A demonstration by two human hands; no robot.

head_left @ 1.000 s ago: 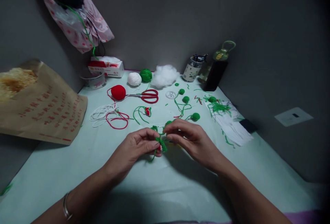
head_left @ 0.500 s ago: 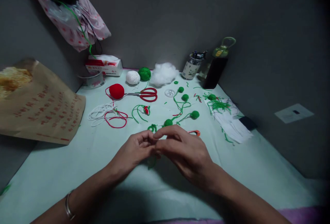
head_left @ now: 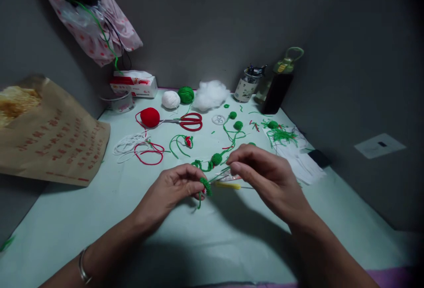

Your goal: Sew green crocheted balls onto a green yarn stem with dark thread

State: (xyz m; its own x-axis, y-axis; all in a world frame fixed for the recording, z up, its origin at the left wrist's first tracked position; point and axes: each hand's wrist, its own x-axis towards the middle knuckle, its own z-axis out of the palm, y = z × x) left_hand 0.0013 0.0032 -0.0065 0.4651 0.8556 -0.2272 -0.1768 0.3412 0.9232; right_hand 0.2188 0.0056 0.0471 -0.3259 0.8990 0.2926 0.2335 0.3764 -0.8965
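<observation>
Between thumb and fingers of my left hand (head_left: 180, 184) is a small green and red crocheted piece (head_left: 206, 186), a short green tail hanging below it. My right hand (head_left: 265, 175) is closed in a pinch to the right, drawing a green yarn strand (head_left: 220, 176) up from the piece. Whether a needle is in that pinch, I cannot make out. A yellow-handled crochet hook (head_left: 228, 185) shows between the hands, its right end partly behind my right hand. Just beyond lies a green crocheted ball (head_left: 216, 159).
Red-handled scissors (head_left: 190, 121), a red yarn ball (head_left: 150, 117), white stuffing (head_left: 211, 96) and more green balls (head_left: 238, 125) lie farther back. A paper bag (head_left: 62, 142) stands left. A pen jar (head_left: 247, 85) and bottle (head_left: 278, 82) stand at back right, near green scraps (head_left: 281, 135).
My right hand has moved away to the right from my left, pulling the green strand out. The crocheted piece and the yellow hook now show between the hands.
</observation>
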